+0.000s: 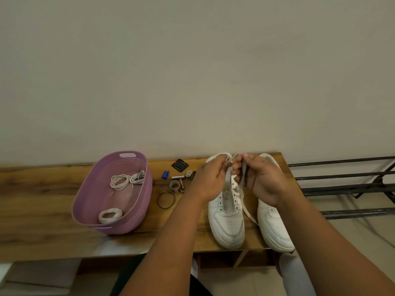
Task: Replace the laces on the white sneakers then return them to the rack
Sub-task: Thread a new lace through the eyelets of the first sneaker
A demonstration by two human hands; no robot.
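Observation:
Two white sneakers stand side by side on the wooden table (42, 184), toes toward me. The left sneaker (227, 221) has its lace partly threaded; a loose end of the white lace (249, 213) trails down between the shoes. My left hand (210, 180) pinches the lace near the top eyelets of that sneaker. My right hand (261, 178) pinches the other part of the lace just beside it, above the tongue. The right sneaker (274, 225) is partly hidden behind my right wrist.
A purple plastic basket (89, 201) at the left holds three coiled white laces (119, 181). Small items lie between basket and shoes: a blue cap (165, 174), batteries, a bangle (166, 199), a black square piece (180, 164). A black metal rack (342, 189) stands at the right.

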